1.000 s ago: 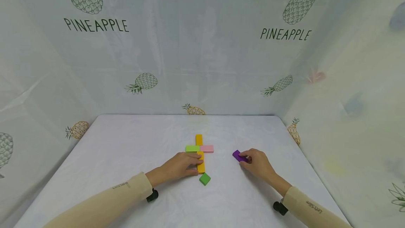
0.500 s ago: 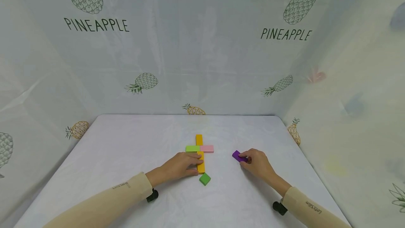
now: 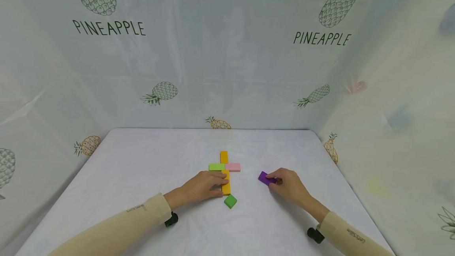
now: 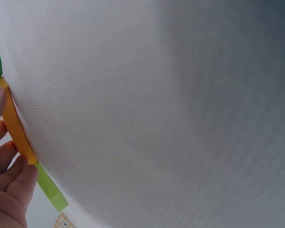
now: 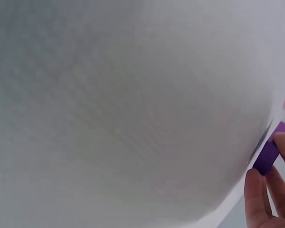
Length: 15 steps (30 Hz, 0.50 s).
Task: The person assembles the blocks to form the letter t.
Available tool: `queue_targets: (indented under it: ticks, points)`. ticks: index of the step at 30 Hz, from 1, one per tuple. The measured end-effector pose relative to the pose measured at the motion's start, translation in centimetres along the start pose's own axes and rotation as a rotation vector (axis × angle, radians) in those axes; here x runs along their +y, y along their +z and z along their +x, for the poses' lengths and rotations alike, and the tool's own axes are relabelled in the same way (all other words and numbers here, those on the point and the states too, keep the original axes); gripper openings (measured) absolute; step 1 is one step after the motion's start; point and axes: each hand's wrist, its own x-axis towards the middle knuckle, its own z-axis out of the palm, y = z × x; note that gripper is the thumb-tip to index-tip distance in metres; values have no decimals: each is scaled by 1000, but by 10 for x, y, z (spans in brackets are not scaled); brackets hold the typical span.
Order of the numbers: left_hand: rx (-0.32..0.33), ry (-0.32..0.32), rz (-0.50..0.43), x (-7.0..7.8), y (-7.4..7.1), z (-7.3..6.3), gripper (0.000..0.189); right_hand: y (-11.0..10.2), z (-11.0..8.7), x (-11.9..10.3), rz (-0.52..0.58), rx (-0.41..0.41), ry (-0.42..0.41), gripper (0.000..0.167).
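On the white table in the head view, my left hand (image 3: 202, 185) holds a long orange block (image 3: 226, 187), fingertips over its top and thumb by its near end. The left wrist view shows the thumb and fingers spread along that orange block (image 4: 18, 130). A light green block (image 3: 216, 166) and a pink block (image 3: 232, 167) lie crosswise at its far end. Beyond them is a second orange block (image 3: 224, 156). Turned cornerwise, a green block (image 3: 230, 201) sits at the near end. My right hand (image 3: 288, 183) pinches a purple block (image 5: 268, 154) to the right.
A white cloth covers the table (image 3: 160, 149). Behind and beside it hangs a pale sheet (image 3: 227, 50) printed with pineapples. Black wrist cameras hang under both cuffs, close to the tabletop.
My right hand has shifted the purple block slightly left and toward me, mostly in the last half second. The left hand and the other blocks stay as they were.
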Motion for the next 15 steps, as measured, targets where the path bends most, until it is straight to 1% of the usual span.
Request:
queue_targets:
  ticks: [4, 9, 15]
  points:
    - [2, 1, -5, 0, 0, 0, 47, -2, -2, -5, 22, -35, -75, 26]
    - [-1, 0, -8, 2, -2, 0, 47, -3, -3, -12, 34, -77, -147, 27]
    - [-7, -3, 7, 1, -2, 0, 48, -2, -4, -17, 41, -99, -190, 27]
